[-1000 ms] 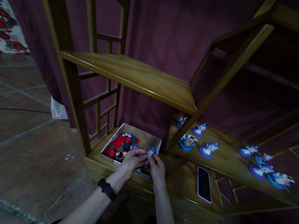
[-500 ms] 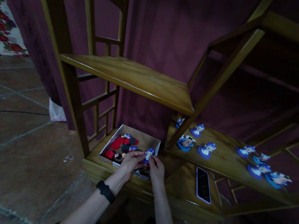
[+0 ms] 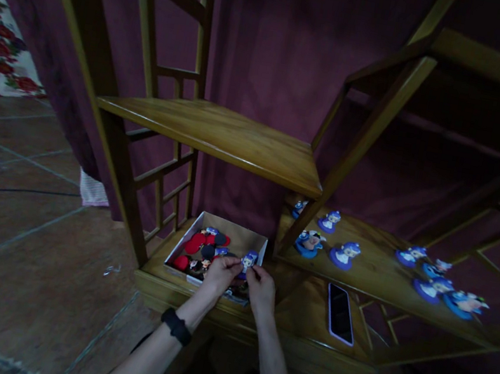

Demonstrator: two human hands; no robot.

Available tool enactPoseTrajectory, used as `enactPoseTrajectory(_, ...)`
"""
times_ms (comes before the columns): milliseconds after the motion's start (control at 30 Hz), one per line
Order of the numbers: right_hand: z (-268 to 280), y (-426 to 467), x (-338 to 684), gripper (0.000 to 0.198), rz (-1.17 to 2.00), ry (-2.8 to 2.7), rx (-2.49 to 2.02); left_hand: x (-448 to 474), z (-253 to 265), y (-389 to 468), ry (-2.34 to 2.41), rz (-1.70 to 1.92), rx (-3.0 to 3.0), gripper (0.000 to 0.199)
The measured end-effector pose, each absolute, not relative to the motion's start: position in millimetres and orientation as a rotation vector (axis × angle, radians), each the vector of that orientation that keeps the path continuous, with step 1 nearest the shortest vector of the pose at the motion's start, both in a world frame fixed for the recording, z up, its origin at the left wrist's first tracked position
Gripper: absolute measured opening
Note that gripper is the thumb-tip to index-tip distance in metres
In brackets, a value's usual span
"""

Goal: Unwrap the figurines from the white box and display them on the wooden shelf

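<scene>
Between my two hands, over the right part of a cardboard box, is a small figurine (image 3: 248, 261) with blue-purple hair and a pale body. My left hand (image 3: 220, 277) pinches it from the left, its wrist wearing a black band. From the other side, the fingertips of my right hand (image 3: 261, 289) close on the same figurine. The open box (image 3: 246, 235) sits on the low shelf and holds several more figurines (image 3: 195, 243) with red and dark bases, lying down. My left hand partly hides the box's contents.
Figurines on purple bases (image 3: 344, 255) and blue bases (image 3: 309, 244) stand on the shelf (image 3: 371, 269) to the right. Below it lies a phone (image 3: 340, 314) in a light purple case. A wooden shelf board (image 3: 220, 133) juts out above the box, and a slanting post (image 3: 358, 148) divides the compartments.
Both hands still hold the figurine over the box, with only a slight shift of the fingers. The whole view has moved a little.
</scene>
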State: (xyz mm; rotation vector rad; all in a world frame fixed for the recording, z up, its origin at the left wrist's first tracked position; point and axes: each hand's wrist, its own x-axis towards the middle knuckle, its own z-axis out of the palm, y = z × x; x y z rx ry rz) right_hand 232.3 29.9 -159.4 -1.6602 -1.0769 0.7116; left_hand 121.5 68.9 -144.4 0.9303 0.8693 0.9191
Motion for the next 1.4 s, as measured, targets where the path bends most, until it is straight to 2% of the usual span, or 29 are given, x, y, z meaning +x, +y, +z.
enactPoseTrajectory(933, -165.5, 31.0, 235.7, 0.029, 0.781, -1.092, -1.672, 119.8, -146.1, 72.4, 0.921, 0.883, 1.032, 0.019)
enactPoseTrajectory(1400, -158.6, 27.1, 232.7, 0.029, 0.685, -1.128, -1.715, 120.0, -146.1, 69.9, 0.903, 0.882, 1.082, 0.021)
